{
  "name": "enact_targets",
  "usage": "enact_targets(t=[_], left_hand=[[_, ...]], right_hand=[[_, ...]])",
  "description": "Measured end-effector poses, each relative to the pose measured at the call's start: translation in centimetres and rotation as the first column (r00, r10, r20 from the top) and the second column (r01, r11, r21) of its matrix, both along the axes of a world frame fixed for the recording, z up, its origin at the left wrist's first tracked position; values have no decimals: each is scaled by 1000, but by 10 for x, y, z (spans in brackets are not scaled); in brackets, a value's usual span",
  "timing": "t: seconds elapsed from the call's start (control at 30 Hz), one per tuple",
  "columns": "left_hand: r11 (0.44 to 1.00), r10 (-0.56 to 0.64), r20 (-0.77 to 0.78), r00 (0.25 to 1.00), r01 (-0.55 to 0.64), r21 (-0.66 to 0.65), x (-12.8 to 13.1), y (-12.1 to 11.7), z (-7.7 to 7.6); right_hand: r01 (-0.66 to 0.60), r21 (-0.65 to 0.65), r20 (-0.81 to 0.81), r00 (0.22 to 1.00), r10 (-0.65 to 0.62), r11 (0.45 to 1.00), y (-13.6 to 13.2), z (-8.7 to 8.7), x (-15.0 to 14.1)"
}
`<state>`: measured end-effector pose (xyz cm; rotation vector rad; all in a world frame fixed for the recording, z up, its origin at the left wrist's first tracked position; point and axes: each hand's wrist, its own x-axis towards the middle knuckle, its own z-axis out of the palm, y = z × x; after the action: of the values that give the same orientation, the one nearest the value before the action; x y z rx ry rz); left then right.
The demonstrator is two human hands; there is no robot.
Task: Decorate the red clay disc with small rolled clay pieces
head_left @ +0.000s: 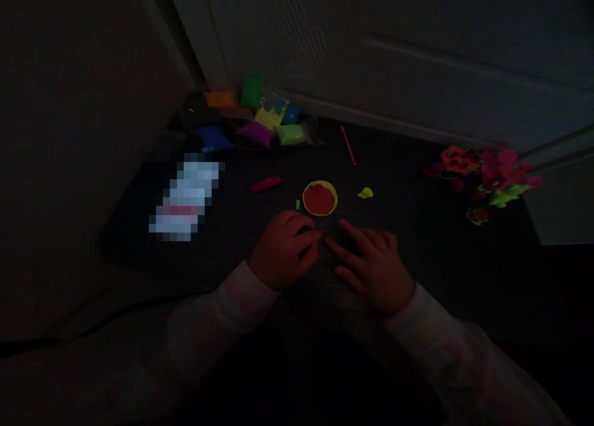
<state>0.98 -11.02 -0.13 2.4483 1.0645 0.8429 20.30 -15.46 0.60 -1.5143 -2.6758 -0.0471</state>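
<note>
My left hand is closed in a pinch, and a small bit of red modelling clay pokes out at its fingertips. Beside it, my right hand lies low over the table with fingers spread, one fingertip close to that red bit. Just beyond both hands sits a round clay disc, orange-red inside a yellow rim, with a darker red strip along part of its upper inner edge. A tiny green clay piece lies left of the disc. The dim light hides the left fingers' exact grip.
A red clay roll, a yellow clay lump and a thin red tool lie on the dark table. Several coloured clay packets are heaped at the back left. A blurred bright rectangle is at left, colourful flowers at right.
</note>
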Motion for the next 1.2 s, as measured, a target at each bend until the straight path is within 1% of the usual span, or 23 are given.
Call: enact_targets(t=[0.17, 0.37, 0.47, 0.63, 0.77, 0.9, 1.03, 1.2], left_hand=[[1000, 13, 15, 1000, -13, 4, 0, 1, 2], [999, -53, -67, 996, 53, 3, 1, 0, 1], [998, -63, -83, 994, 64, 9, 1, 0, 0], [999, -41, -65, 997, 43, 25, 2, 1, -1], [998, -39, -65, 997, 42, 44, 2, 1, -2], [993, -36, -57, 998, 42, 108, 2, 2, -1], [985, -45, -63, 997, 55, 164, 1, 5, -1], [975, -38, -49, 998, 48, 218, 1, 6, 1]], right_hand=[[-15, 2, 14, 1000, 15, 1000, 4, 1, 1], [-18, 6, -7, 1000, 18, 1000, 4, -3, 2], [-8, 17, -38, 999, 9, 1000, 2, -3, 3], [18, 50, -121, 993, -12, 999, 1, -2, 4], [18, 53, -156, 988, -9, 998, 1, -3, 2], [9, 29, -237, 972, -2, 1000, -1, -3, -2], [45, 83, -226, 974, -25, 996, -1, -5, -6], [68, 114, -253, 967, -37, 991, -3, -8, -11]])
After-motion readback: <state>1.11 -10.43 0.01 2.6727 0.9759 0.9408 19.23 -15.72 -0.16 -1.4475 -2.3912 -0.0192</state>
